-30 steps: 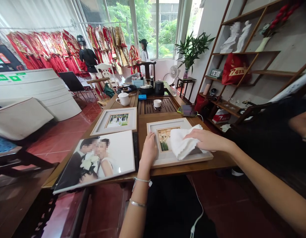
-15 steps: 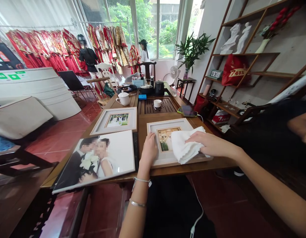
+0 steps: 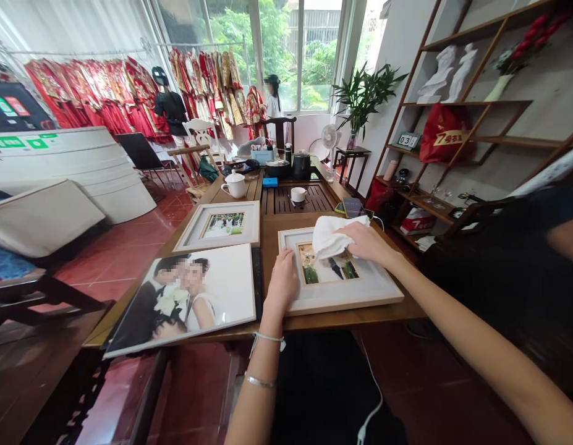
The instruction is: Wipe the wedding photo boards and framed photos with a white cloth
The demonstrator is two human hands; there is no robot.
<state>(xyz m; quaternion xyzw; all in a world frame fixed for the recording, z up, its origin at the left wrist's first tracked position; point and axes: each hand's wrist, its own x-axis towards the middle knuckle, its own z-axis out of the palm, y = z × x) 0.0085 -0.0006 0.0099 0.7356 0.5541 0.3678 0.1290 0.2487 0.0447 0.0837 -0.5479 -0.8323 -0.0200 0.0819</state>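
A picture frame (image 3: 379, 295) with a pale border lies flat on the wooden table (image 3: 267, 221) in front of me. Its left edge is gripped by my left hand (image 3: 282, 281), fingers closed over the side. In my right hand (image 3: 367, 242) is a white cloth (image 3: 329, 238), pressed on the upper part of the frame and covering part of its photo. To the left lies a large wedding photo panel (image 3: 233, 290), its corner jutting past the table edge. Behind that panel is a second picture frame (image 3: 249, 224), also lying flat.
A white teapot (image 3: 235, 185) and a cup (image 3: 298, 194) on a slatted tea tray (image 3: 279, 201) stand farther back. A phone (image 3: 352, 208) lies at the table's right edge. Another person (image 3: 513, 247) sits at right; shelves (image 3: 481, 102) rise behind.
My right hand has moved the cloth up and away across the picture frame, uncovering its lower right part and more of the photo. My left hand keeps its hold on the left edge.
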